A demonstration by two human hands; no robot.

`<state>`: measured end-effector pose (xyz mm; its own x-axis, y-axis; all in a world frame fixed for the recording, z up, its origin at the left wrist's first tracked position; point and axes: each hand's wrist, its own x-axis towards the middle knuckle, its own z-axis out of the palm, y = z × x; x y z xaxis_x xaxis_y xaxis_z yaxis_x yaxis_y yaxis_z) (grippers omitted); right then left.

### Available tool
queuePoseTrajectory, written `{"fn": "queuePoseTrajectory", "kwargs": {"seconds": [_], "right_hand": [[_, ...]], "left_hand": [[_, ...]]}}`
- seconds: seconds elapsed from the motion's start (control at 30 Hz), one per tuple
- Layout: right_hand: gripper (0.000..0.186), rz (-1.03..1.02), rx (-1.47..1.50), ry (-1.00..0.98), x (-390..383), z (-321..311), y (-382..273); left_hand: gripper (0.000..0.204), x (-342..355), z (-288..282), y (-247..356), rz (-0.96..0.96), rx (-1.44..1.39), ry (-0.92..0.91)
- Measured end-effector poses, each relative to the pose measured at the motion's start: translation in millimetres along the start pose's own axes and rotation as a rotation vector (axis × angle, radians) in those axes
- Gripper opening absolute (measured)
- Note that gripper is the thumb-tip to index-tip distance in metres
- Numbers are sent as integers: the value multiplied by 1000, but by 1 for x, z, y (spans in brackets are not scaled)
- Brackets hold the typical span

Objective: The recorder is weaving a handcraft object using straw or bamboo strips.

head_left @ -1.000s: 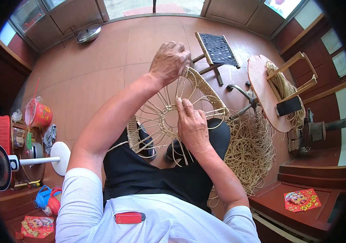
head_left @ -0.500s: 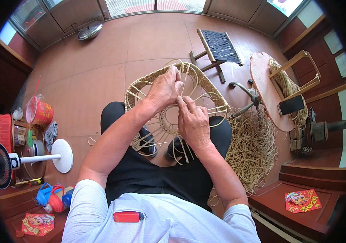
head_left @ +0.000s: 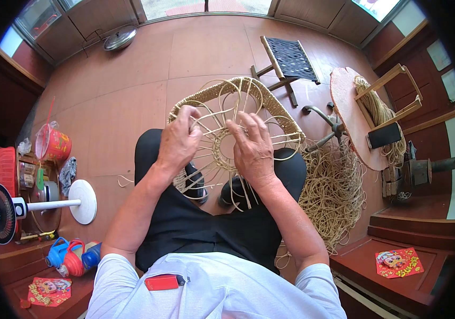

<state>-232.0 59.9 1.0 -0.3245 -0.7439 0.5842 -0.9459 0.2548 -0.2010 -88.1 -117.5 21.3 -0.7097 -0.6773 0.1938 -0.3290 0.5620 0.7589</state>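
Note:
A woven rim (head_left: 286, 110) of tan cord, rounded at the corners, rests across my knees. Cords run inward from it like spokes to a small braided ring (head_left: 218, 151) in the middle. My left hand (head_left: 178, 139) is at the rim's left side, its fingers curled and pinching a cord (head_left: 206, 112). Over the right part of the ring lies my right hand (head_left: 254, 151), thumb and fingertips closed on cords at the ring's upper edge. The palm hides part of the spokes. Loose loops of cord arch up near the far rim.
Tangled cord (head_left: 328, 196) heaps on the floor at my right. Beyond it stands a round-topped table (head_left: 344, 98) with a phone (head_left: 383, 136) and coiled cord. A folding stool (head_left: 291, 58) is farther off. At left stand a fan (head_left: 82, 202) and a red bucket (head_left: 57, 144).
My left hand has moved left and nearer, away from the far rim and from my right hand. My right hand stays near the ring, slightly shifted, and the far spokes now show.

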Motion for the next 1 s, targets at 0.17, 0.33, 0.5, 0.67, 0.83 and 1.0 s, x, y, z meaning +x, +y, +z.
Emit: {"fn": "queuePoseTrajectory", "kwargs": {"seconds": [0.17, 0.33, 0.5, 0.67, 0.83, 1.0], "right_hand": [[56, -35, 103, -88, -3, 3, 1], [60, -77, 61, -130, -1, 0, 2], [63, -71, 11, -162, 2, 3, -6], [66, -43, -17, -188, 0, 1, -4], [71, -23, 42, -190, 1, -1, -7], [66, -26, 48, -186, 0, 1, -5]], "left_hand": [[18, 11, -32, -19, -95, 9, 9], [20, 67, -41, -28, -149, -233, -36], [22, 105, -26, -26, -246, -692, -54], [27, 87, -17, 2, -198, -561, -14], [29, 40, -10, 19, -282, -330, -154], [24, 38, 8, 20, -303, -440, -137]]}}
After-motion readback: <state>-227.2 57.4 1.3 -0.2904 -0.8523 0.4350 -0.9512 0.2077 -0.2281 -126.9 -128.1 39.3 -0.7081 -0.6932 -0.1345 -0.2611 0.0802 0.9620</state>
